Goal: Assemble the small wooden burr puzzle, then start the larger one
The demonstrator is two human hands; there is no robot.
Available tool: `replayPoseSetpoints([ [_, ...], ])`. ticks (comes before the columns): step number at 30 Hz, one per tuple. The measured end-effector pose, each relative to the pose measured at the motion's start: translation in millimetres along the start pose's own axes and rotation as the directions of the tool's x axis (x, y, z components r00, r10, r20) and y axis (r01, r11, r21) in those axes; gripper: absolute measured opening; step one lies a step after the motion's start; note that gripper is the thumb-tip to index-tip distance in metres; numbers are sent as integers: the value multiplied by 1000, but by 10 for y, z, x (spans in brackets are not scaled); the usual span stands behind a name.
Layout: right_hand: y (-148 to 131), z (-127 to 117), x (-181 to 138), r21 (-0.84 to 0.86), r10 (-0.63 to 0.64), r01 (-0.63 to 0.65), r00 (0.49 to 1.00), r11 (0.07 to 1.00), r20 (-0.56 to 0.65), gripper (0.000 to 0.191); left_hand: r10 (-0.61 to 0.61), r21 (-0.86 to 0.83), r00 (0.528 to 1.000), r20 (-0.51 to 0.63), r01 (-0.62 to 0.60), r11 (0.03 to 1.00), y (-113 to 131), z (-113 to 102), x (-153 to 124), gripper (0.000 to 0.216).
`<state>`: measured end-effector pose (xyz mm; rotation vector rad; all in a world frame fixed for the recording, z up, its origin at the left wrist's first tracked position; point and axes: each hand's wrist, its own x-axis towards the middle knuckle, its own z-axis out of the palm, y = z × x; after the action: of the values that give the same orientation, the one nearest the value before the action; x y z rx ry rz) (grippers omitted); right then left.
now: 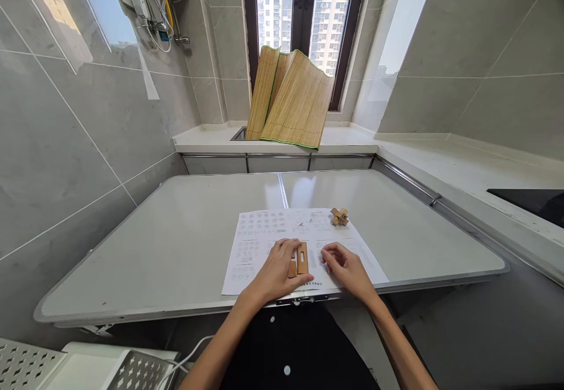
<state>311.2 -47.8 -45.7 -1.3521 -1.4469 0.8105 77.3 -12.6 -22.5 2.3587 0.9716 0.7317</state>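
Wooden blocks lie partly hidden, held in the spread left hand. The right hand curls, contents unclear; the paper bears illegible print.

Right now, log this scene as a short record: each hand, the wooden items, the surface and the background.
Left hand: spread over small wooden pieces, thumb by their near edge
Right hand: fingers curled; contents unclear
Visible slot: in the rightmost of those pieces
Cross-shaped wooden object: at the printed sheet's right edge
Surface: sheet on a white table
Background: slatted mat before a window
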Motion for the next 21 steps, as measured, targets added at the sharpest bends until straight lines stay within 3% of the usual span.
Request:
replayPoseSetpoints([
  [8,-56,-8,-5,-95,-30,35,998,995,48,43,-107,47,994,-31,108,993,-124,-196,-245,86],
  [13,-60,2,9,-141,-67,82,992,987,103,40,-132,67,989,-70,137,988,-176,-190,-339,87],
  [21,-60,41,-12,-290,-98,142,982,946,161,59,-155,87,976,-152,170,982,-168,-221,-464,65],
])
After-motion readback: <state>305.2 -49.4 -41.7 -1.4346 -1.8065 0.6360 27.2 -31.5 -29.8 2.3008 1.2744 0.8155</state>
